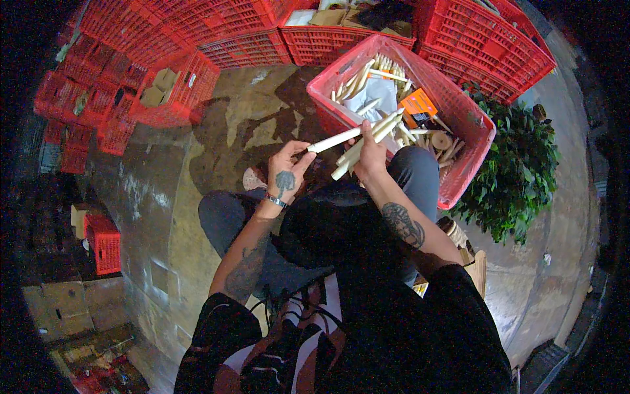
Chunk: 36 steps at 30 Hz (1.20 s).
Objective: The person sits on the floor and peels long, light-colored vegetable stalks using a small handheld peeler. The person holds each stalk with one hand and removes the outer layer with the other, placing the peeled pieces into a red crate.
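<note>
In my right hand (371,152) is a bundle of several cream-coloured taper candles (350,156), held at a slant over the near left edge of a red plastic crate (472,170). The thumb and fingers of my left hand (290,167) pinch the near end of one more taper (334,140), whose far part lies against the bundle by my right hand. Lined with clear plastic, the crate holds many similar tapers (386,64), a pale grey packet (376,96), an orange and black card (418,103) and a round roll-like thing (441,141).
Stacked red crates (241,47) line the far side, one with cardboard boxes (160,86). A leafy green plant (517,167) stands right of the lined crate. A smaller red crate (104,245) and cardboard (64,305) lie at the left. My knees are close beneath my hands.
</note>
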{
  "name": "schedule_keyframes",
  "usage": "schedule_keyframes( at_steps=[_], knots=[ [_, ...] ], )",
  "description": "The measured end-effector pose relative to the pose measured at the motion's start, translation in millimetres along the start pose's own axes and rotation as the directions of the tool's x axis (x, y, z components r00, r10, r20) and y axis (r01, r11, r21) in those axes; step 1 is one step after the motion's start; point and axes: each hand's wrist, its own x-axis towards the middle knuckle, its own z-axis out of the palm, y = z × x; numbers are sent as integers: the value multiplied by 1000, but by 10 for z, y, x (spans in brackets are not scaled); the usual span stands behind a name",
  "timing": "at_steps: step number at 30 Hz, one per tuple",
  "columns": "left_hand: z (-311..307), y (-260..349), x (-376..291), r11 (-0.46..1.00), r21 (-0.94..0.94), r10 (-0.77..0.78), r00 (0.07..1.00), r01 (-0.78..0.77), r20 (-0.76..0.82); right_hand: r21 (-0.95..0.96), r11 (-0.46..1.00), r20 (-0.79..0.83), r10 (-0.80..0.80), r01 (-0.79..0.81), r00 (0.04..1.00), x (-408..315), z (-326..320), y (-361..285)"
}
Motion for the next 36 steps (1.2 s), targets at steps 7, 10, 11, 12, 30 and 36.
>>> schedule_keyframes(
  at_steps=[7,10,11,12,30,36],
  knots=[
    [-8,18,8,825,385,437,899,-412,27,75,997,5,23,-24,1000,12,-2,18],
    [25,24,9,862,319,420,908,-394,-13,100,990,-45,100,-95,994,2,-7,11],
    [43,47,3,906,267,347,938,-328,-25,121,986,-49,124,-117,991,27,-20,29],
    [72,50,-5,956,129,272,961,-264,-51,142,980,-49,148,-140,988,48,-20,47],
    [101,-172,-2,969,-243,-6,989,42,148,62,995,-60,85,-82,995,42,-34,115],
    [121,-254,57,939,55,338,940,-340,42,60,996,-70,62,-58,996,51,-22,78]
  ],
)
